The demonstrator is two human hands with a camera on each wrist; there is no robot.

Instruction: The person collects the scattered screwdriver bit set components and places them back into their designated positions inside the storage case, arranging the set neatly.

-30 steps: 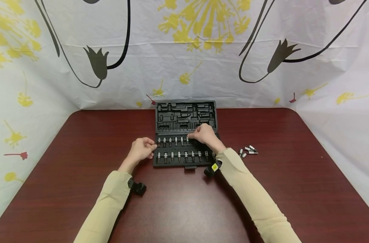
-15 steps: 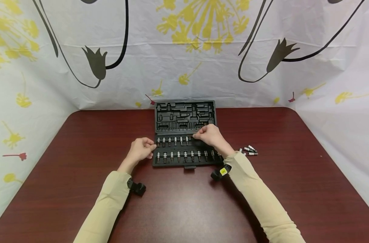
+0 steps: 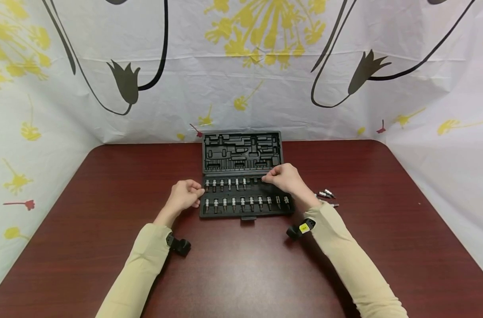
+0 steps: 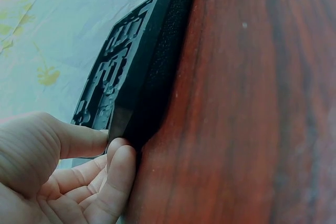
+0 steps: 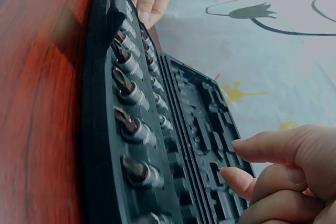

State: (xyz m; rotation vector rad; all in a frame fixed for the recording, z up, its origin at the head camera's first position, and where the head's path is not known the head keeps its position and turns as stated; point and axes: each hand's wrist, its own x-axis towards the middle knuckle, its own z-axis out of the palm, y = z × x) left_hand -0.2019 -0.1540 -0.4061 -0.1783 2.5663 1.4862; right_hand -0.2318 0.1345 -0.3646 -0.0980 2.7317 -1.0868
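A black plastic case (image 3: 225,193) lies unfolded, holding two rows of silver bit sockets (image 3: 234,203). My left hand (image 3: 183,195) pinches the case's left edge between thumb and fingers, as the left wrist view shows. Over the right part of the upper row is my right hand (image 3: 286,178). In the right wrist view its thumb and index finger (image 5: 275,148) stand apart with nothing between them, the other fingers curled. Beneath the hand, slots at the right of the upper row hold no socket. Sockets in the front row (image 5: 134,129) sit with their bit ends toward the front edge.
Several loose bit sockets (image 3: 327,193) lie on the table to the right of the case, partly hidden by my right forearm. The case's moulded lid (image 3: 241,152) leans back near the far table edge. Behind it hangs a patterned white cloth (image 3: 249,115).
My right hand has moved rightward along the upper row, away from the last seated socket. My left hand stays at the case's left edge.
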